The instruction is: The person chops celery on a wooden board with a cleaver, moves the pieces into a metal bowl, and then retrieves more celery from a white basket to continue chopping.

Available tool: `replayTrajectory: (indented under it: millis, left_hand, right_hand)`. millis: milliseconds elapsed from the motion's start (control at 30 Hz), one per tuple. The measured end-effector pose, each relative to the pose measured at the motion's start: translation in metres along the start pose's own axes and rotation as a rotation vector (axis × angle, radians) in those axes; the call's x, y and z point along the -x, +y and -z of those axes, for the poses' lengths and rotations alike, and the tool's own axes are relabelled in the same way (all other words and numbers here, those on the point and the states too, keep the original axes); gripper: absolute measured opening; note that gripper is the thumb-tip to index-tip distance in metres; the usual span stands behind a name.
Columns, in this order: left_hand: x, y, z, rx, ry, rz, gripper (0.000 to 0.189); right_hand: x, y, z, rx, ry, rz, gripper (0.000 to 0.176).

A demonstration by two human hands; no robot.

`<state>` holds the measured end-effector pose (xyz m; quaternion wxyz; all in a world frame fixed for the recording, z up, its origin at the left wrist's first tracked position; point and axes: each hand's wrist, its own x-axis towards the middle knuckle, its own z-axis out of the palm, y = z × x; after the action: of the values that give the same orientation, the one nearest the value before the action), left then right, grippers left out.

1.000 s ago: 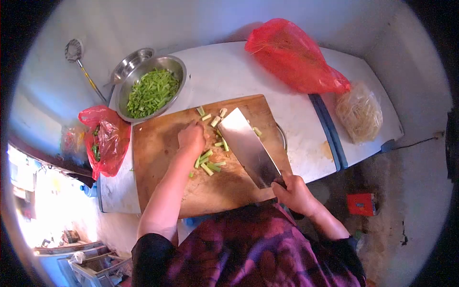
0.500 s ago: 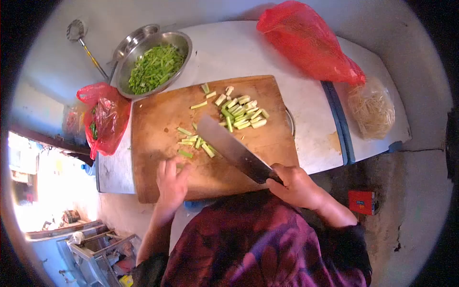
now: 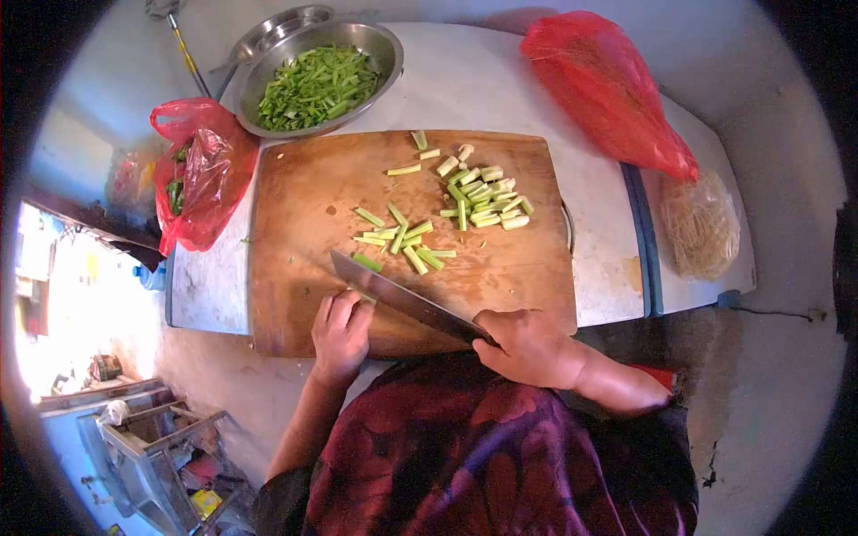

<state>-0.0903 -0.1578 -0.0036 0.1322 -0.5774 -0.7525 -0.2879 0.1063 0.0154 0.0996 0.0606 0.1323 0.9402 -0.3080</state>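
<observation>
My right hand [image 3: 534,348] is closed round the handle of a broad-bladed kitchen knife [image 3: 402,304]. Its blade slants up and left over the wooden cutting board [image 3: 304,201], edge-on beside my left fingertips. The fingers of my left hand [image 3: 342,335] are curled on the board, on a small green celery piece [image 3: 366,301] that is mostly hidden. Just beyond the blade lie loose cut celery pieces [image 3: 399,234]. A denser pile of pale green celery pieces [image 3: 483,196] rests farther right on the board.
Behind the board at left stands a steel bowl [image 3: 393,76] of chopped greens [image 3: 322,87]. A red plastic bag [image 3: 214,179] sits left of the board. A larger red bag [image 3: 608,94] and a clear bag of pale strands [image 3: 702,223] lie at right on the white table [image 3: 456,76].
The knife blade has come down and towards me, beside my left hand. My left hand has curled its fingers closer together. The camera view has shifted slightly.
</observation>
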Motion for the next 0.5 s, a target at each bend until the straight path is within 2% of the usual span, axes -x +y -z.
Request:
replayTrajectory:
  millis: [100,367,500]
  left_hand:
    - [0.002,-0.004,-0.006,0.040,0.057,-0.014,0.015]
    - [-0.001,-0.002,-0.002,0.066,0.047,-0.004,0.016]
    - [0.001,-0.005,-0.006,0.042,0.030,0.006,0.016]
  right_hand:
    - [-0.001,-0.003,0.003,0.013,-0.021,0.013,0.022]
    - [-0.007,-0.007,0.000,0.068,-0.055,0.032,0.017]
    - [-0.010,-0.012,0.004,0.202,-0.142,0.028,0.015]
